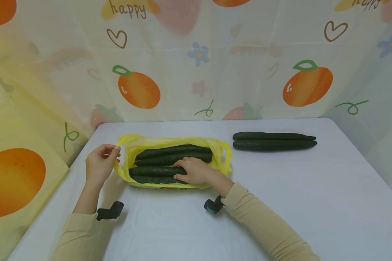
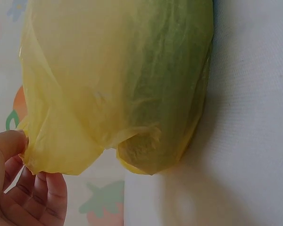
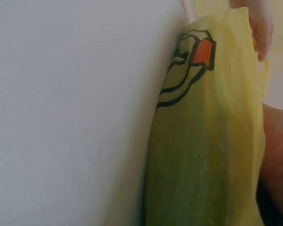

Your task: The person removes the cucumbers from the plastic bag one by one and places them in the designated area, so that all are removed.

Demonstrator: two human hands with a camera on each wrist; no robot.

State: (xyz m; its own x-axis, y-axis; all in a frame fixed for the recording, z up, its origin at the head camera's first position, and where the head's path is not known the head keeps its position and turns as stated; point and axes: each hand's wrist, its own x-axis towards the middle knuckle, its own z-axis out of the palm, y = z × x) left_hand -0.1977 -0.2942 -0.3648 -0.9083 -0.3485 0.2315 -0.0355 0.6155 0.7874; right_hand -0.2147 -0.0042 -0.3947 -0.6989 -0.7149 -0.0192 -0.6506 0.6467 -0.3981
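A yellow plastic bag [image 1: 130, 139] lies with its mouth open toward me, several dark green cucumbers [image 1: 173, 149] side by side inside. At its left end my left hand [image 1: 99, 163] pinches the bag's edge between thumb and fingers; the left wrist view shows the thin yellow film [image 2: 66, 146] in that pinch. My right hand [image 1: 196, 170] reaches into the bag from the right. Its thumb and fingers straddle a cucumber [image 1: 153, 171] near the front side, gripping it. In the right wrist view the bag's printed wall [image 3: 240, 117] hides most of this hand.
Two more cucumbers [image 1: 274, 145] lie parallel on the white-covered table [image 1: 281, 203], right of the bag and farther back. A fruit-printed curtain [image 1: 215, 83] hangs behind and at the sides. Dark wrist cameras [image 1: 110, 211] stick out from both wrists.
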